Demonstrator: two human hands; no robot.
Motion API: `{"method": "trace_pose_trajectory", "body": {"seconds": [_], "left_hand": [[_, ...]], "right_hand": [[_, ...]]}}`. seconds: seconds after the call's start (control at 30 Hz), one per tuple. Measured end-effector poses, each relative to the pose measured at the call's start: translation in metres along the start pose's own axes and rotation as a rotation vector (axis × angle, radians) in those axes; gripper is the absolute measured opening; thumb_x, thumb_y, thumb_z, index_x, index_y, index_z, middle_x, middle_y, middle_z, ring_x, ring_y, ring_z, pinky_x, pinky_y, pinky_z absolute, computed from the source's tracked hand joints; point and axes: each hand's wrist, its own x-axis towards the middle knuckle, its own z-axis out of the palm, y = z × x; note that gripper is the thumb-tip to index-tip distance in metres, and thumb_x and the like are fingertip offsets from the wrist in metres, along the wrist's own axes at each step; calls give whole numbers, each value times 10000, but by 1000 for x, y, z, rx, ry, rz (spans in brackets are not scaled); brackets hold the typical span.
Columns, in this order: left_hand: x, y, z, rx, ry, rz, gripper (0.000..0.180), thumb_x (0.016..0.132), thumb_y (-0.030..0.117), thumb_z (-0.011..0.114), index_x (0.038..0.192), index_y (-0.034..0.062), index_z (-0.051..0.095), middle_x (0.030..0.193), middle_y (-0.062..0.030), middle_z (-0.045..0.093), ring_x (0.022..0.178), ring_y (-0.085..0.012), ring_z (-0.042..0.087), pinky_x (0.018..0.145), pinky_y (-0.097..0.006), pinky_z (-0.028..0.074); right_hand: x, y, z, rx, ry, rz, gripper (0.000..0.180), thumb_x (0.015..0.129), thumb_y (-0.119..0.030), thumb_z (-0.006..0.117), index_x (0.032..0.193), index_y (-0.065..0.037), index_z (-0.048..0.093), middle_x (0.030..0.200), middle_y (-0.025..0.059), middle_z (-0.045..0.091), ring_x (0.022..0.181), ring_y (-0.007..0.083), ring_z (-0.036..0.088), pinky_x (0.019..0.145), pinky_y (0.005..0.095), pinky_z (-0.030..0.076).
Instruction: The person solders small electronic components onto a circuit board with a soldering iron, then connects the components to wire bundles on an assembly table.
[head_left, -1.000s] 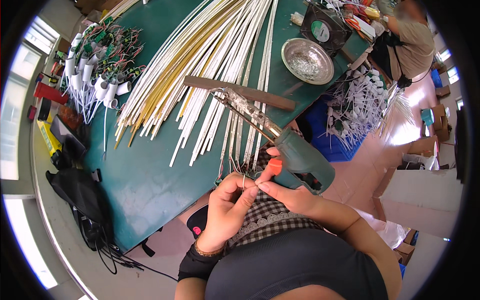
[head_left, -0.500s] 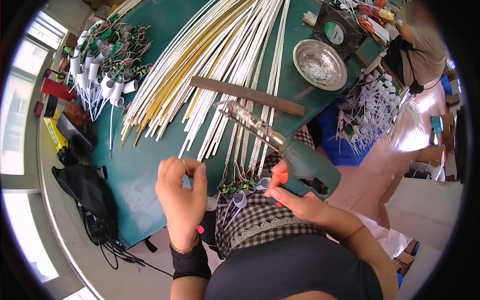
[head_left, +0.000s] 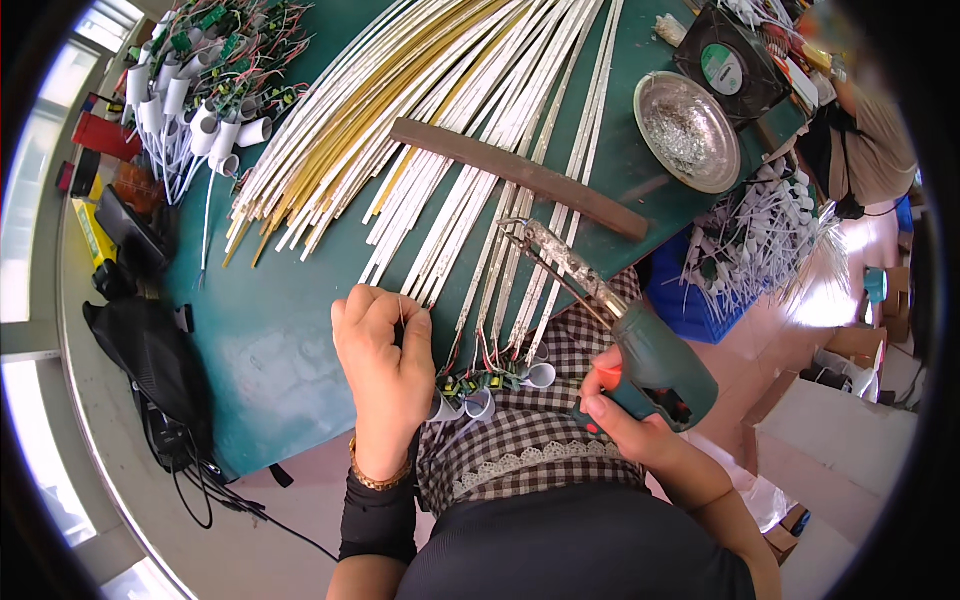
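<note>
**Strip pinned, glue gun held ready**

At the left rim, white caps (head_left: 190, 110) with wires lie heaped, clear of the work. The left hand (head_left: 385, 375) curls knuckles-up on the green table (head_left: 270, 340), fingertips pinching the near end of a white strip (head_left: 425, 270), seemingly to keep it steady. More strips (head_left: 420, 110) fan away beneath a brown bar (head_left: 520, 175) that weighs them down. The right hand (head_left: 625, 420) is wrapped around a green glue gun (head_left: 655, 365), its nozzle over the strips.

Left hand (head_left: 385, 370) now off the lap, up on white strip ends (head_left: 420, 285) at the table edge.
</note>
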Motion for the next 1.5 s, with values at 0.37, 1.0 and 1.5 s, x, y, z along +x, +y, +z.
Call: {"method": "trace_pose_trajectory", "body": {"seconds": [0.37, 1.0, 1.5], "left_hand": [[3, 7, -9, 147, -104, -111, 81, 792, 75, 653, 731, 81, 601, 816, -59, 509, 828, -267, 442, 756, -398, 288], [9, 10, -12, 208, -154, -106, 74, 775, 68, 644, 719, 64, 596, 793, -50, 512, 823, -257, 447, 767, -383, 285], [9, 9, -10, 222, -149, -84, 86, 784, 83, 637, 706, 69, 604, 779, -56, 518, 810, -263, 441, 747, -387, 280]], "right_hand": [[3, -6, -11, -420, -200, -205, 380, 898, 10, 609, 1254, -18, 481, 830, 91, 595, 759, 174, 645, 676, 331, 549], [8, -28, 3, -438, -156, -100, 269, 764, -58, 735, 1026, -9, 695, 897, 102, 704, 790, 234, 687, 688, 306, 537], [-13, -11, -2, -524, -42, -2, 318, 696, -107, 781, 993, -16, 709, 910, 135, 703, 775, 299, 691, 684, 347, 551]]}}
